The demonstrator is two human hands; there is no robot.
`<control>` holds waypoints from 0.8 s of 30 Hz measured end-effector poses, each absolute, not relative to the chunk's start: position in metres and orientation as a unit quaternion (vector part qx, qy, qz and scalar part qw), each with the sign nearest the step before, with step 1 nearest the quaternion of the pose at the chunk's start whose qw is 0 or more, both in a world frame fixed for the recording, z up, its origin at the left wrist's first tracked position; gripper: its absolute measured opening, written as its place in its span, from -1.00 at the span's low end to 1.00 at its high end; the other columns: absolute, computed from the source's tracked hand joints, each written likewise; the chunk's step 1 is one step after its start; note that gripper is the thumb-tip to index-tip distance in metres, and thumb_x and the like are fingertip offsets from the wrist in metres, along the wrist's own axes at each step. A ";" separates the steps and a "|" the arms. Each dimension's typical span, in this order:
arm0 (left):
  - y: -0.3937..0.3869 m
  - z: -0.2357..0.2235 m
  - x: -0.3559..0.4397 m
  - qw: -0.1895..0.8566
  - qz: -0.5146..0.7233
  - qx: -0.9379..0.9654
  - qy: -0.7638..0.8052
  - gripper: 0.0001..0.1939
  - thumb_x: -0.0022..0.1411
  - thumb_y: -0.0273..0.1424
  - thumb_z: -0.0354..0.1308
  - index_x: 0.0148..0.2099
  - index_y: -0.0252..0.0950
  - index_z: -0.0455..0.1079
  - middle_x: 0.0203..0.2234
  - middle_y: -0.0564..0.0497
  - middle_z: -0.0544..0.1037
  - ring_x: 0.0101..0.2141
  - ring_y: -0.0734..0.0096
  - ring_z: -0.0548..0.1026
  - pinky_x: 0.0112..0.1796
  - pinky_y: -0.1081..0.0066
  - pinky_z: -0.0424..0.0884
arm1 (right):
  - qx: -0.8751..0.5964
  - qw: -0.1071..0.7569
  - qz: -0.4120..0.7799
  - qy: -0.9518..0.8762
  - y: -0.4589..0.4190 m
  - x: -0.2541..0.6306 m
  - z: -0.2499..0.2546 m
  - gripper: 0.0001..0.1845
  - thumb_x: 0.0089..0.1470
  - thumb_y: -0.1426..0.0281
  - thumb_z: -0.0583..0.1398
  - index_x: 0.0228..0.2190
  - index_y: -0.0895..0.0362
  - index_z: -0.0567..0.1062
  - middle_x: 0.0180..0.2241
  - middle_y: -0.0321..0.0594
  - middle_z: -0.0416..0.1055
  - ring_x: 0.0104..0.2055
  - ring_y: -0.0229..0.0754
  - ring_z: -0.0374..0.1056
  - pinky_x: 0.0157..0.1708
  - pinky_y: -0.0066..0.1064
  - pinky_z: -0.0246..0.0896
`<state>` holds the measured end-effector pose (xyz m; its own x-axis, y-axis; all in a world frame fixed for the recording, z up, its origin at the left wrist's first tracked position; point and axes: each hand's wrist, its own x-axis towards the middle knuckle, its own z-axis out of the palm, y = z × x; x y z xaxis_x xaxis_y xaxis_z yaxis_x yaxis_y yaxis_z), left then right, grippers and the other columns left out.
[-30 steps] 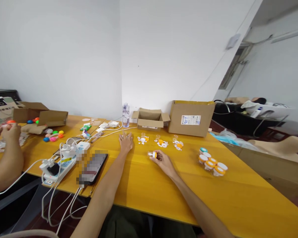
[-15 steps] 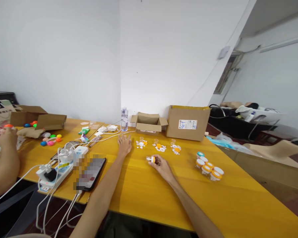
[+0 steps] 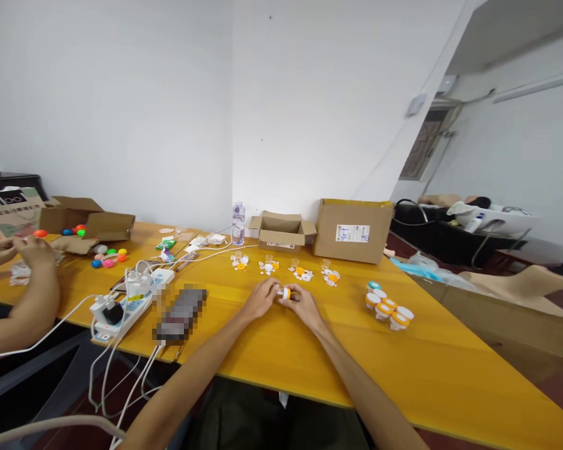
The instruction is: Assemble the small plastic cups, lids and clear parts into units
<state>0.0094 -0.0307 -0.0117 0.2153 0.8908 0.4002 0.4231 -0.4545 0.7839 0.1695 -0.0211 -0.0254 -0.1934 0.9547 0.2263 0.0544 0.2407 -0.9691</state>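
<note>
Between my two hands a small clear jar point(image 3: 280, 292) with an orange and white lid lies on its side, just above the table. My right hand point(image 3: 304, 304) is closed round the lid end. At the clear end, the fingers of my left hand point(image 3: 261, 299) are bent against the jar. Beyond my hands lie several small piles of white and orange plastic parts point(image 3: 302, 273), each with a clear cup point(image 3: 326, 264) by it. To the right stands a cluster of lidded jars point(image 3: 385, 307), mostly orange and white, one with a teal lid.
An open cardboard box point(image 3: 281, 237), a larger closed carton point(image 3: 351, 232) and a water bottle point(image 3: 238, 224) stand along the wall. Left of me are a phone point(image 3: 182, 314), a power strip point(image 3: 138, 304) with cables and coloured balls point(image 3: 109, 259). A co-worker's hands point(image 3: 35, 253) are at the far left.
My left hand has come back from the table near the piles to the jar's clear end. A further pile now shows where it was. My right hand still holds the jar.
</note>
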 end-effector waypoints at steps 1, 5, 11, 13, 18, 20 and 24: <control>-0.032 -0.011 0.010 0.274 0.432 0.737 0.442 -0.72 0.31 -0.22 -0.09 -0.18 -0.22 0.40 -0.32 0.02 0.51 -0.27 0.33 0.42 -0.14 0.36 0.33 | -0.406 0.486 0.462 -0.621 -0.022 0.168 -0.025 -0.56 -0.40 0.19 0.40 -0.41 0.07 0.45 -0.41 -0.27 0.52 -0.37 -0.10 0.45 -0.31 -0.25 0.37; -0.035 -0.006 0.011 0.283 0.438 0.723 0.454 -0.71 0.31 -0.19 -0.10 -0.31 -0.24 0.32 -0.46 0.09 0.44 -0.40 0.40 0.36 -0.27 0.42 0.29 | -0.397 0.482 0.447 -0.641 -0.028 0.164 -0.022 -0.60 -0.33 0.17 0.37 -0.40 0.07 0.45 -0.43 -0.28 0.50 -0.40 -0.14 0.42 -0.34 -0.29 0.34; -0.035 -0.002 0.012 0.285 0.439 0.703 0.482 -0.67 0.29 -0.16 -0.12 -0.42 -0.23 0.22 -0.59 0.14 0.30 -0.49 0.43 0.29 -0.36 0.44 0.21 | -0.401 0.480 0.408 -0.665 -0.036 0.158 -0.018 -0.65 -0.27 0.16 0.35 -0.43 0.07 0.42 -0.50 -0.32 0.46 -0.45 -0.17 0.36 -0.38 -0.33 0.28; -0.035 -0.002 0.013 0.286 0.439 0.699 0.487 -0.64 0.29 -0.12 -0.13 -0.44 -0.23 0.22 -0.59 0.14 0.31 -0.48 0.42 0.30 -0.36 0.43 0.20 | -0.405 0.476 0.397 -0.672 -0.037 0.158 -0.018 -0.67 -0.24 0.17 0.33 -0.44 0.07 0.41 -0.50 -0.33 0.46 -0.46 -0.18 0.35 -0.39 -0.34 0.27; -0.037 -0.003 0.010 0.295 0.428 0.705 0.482 -0.59 0.28 -0.05 -0.15 -0.42 -0.23 0.25 -0.57 0.11 0.36 -0.46 0.40 0.32 -0.35 0.42 0.22 | -0.411 0.473 0.388 -0.676 -0.035 0.159 -0.021 -0.68 -0.24 0.17 0.33 -0.46 0.06 0.40 -0.51 -0.32 0.46 -0.46 -0.17 0.36 -0.41 -0.35 0.27; -0.039 -0.003 0.009 0.294 0.413 0.726 0.465 -0.65 0.26 -0.08 -0.07 -0.35 -0.24 0.29 -0.51 0.10 0.41 -0.43 0.41 0.34 -0.33 0.43 0.25 | -0.411 0.476 0.397 -0.669 -0.033 0.160 -0.022 -0.65 -0.26 0.15 0.33 -0.46 0.07 0.40 -0.50 -0.30 0.47 -0.46 -0.16 0.37 -0.42 -0.35 0.28; -0.041 -0.002 0.008 0.289 0.398 0.750 0.443 -0.76 0.27 -0.20 -0.05 -0.23 -0.24 0.32 -0.46 0.11 0.44 -0.41 0.43 0.37 -0.29 0.44 0.29 | -0.397 0.485 0.422 -0.655 -0.032 0.161 -0.023 -0.59 -0.30 0.09 0.35 -0.45 0.08 0.43 -0.47 -0.26 0.50 -0.42 -0.14 0.41 -0.38 -0.32 0.32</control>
<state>0.0079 -0.0409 -0.0023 0.2912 0.8940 0.3406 0.4338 -0.4407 0.7858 0.1615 -0.0322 -0.0225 -0.2153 0.9294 0.2997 0.1106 0.3281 -0.9382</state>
